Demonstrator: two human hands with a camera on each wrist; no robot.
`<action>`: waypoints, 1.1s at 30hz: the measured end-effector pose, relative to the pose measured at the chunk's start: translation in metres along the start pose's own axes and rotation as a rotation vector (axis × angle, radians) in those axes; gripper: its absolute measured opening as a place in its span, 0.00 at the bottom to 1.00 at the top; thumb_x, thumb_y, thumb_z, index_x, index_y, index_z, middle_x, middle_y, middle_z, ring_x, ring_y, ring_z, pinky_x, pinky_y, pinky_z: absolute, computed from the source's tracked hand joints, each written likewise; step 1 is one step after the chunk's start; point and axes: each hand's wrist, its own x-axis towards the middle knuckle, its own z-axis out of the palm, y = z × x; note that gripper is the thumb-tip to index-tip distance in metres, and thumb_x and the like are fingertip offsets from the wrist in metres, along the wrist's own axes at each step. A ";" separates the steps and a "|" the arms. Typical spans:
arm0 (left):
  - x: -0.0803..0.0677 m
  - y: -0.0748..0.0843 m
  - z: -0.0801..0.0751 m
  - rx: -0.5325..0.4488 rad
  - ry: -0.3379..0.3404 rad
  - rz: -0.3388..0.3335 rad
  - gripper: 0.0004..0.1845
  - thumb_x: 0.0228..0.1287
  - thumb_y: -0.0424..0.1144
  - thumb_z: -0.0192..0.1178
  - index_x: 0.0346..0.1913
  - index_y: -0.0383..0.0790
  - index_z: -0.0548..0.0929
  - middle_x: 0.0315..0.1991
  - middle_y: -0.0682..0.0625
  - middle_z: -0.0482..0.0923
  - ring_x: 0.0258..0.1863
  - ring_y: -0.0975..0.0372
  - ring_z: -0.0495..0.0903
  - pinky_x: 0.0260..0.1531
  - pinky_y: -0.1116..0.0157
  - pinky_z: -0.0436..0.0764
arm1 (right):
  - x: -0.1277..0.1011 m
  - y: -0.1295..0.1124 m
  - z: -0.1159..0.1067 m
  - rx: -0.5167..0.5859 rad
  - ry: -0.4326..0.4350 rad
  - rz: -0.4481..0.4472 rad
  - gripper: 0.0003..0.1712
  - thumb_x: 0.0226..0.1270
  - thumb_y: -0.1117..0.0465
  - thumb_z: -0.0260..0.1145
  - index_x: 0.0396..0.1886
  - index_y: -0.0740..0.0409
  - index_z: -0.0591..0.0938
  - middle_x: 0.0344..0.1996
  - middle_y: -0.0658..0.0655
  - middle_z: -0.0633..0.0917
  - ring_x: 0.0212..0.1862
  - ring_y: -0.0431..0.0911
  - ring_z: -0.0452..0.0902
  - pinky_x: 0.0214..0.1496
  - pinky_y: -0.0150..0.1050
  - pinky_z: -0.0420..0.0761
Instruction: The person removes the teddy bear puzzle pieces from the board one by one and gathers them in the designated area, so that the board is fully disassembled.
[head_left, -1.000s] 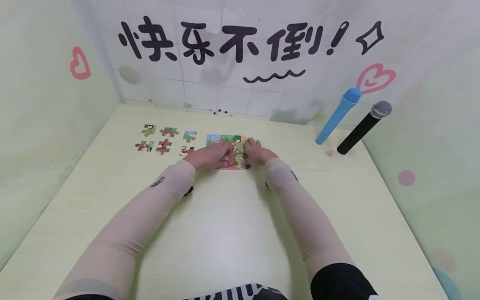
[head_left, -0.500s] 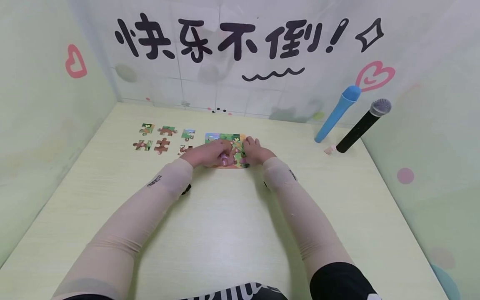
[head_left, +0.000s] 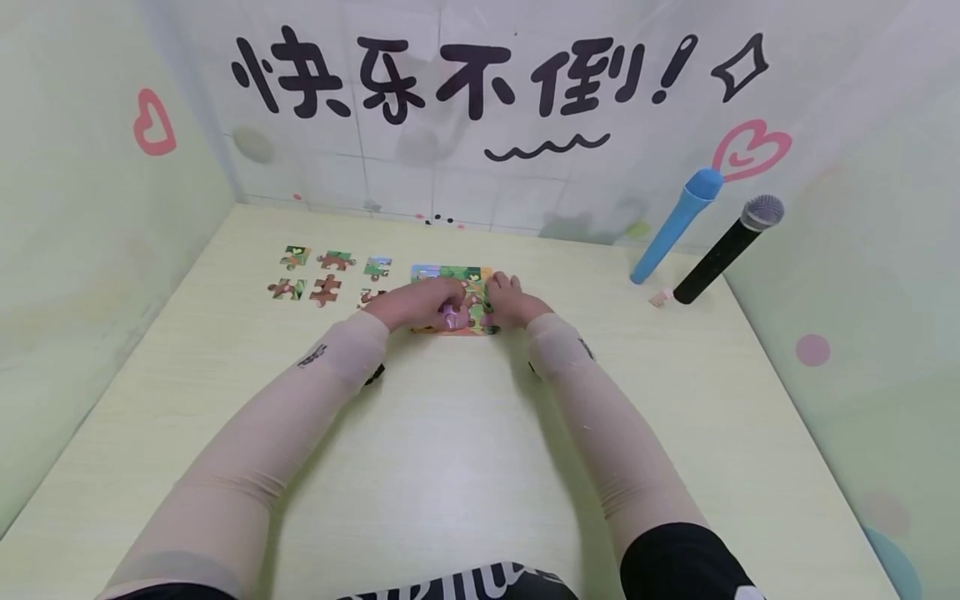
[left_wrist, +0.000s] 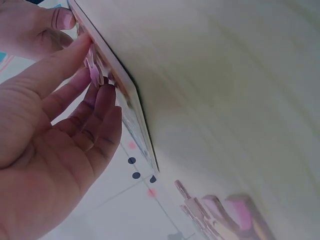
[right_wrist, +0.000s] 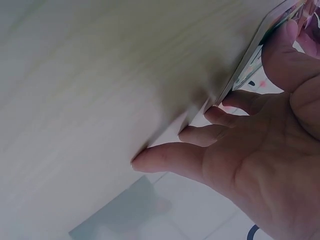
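A colourful jigsaw board (head_left: 450,272) lies flat on the table in the head view, partly covered by both hands. Over its middle, my left hand (head_left: 416,303) pinches a pinkish jigsaw piece (left_wrist: 94,72) between thumb and fingertips, the piece tilted close above the board. My right hand (head_left: 517,303) steadies the board's right edge. In the right wrist view, its thumb (right_wrist: 280,47) lies on the board's face while the outstretched fingers (right_wrist: 172,159) touch the table beside it. Part of the held piece is hidden by the left fingers.
Several loose jigsaw pieces (head_left: 326,290) lie in two rows left of the board. At the back right stand a blue microphone (head_left: 675,229) and a black microphone (head_left: 716,265), with a small pinkish object (head_left: 660,298) beside them. Printed cloth walls enclose the table.
The left hand has shifted slightly over the board, showing a little more of the pink picture area. The right hand keeps its place at the edge; the loose pieces have not moved.
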 end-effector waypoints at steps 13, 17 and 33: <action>0.005 0.003 0.003 0.320 0.051 -0.095 0.11 0.67 0.30 0.64 0.49 0.46 0.82 0.34 0.53 0.78 0.36 0.58 0.74 0.40 0.60 0.75 | -0.001 0.001 0.002 -0.005 -0.013 0.006 0.46 0.79 0.50 0.57 0.81 0.65 0.45 0.81 0.64 0.42 0.80 0.64 0.33 0.77 0.61 0.53; 0.004 0.005 0.004 0.363 0.071 -0.072 0.06 0.69 0.32 0.63 0.44 0.45 0.81 0.32 0.53 0.77 0.35 0.59 0.74 0.41 0.60 0.76 | -0.001 0.001 0.002 -0.001 -0.016 0.014 0.45 0.79 0.50 0.56 0.82 0.64 0.45 0.81 0.64 0.42 0.80 0.64 0.32 0.76 0.62 0.52; -0.005 -0.009 -0.001 0.198 0.064 -0.001 0.12 0.65 0.31 0.66 0.47 0.51 0.80 0.37 0.54 0.79 0.37 0.59 0.74 0.39 0.60 0.74 | 0.000 0.003 0.003 0.004 -0.012 0.006 0.48 0.78 0.49 0.57 0.82 0.65 0.43 0.81 0.65 0.40 0.80 0.65 0.31 0.76 0.63 0.51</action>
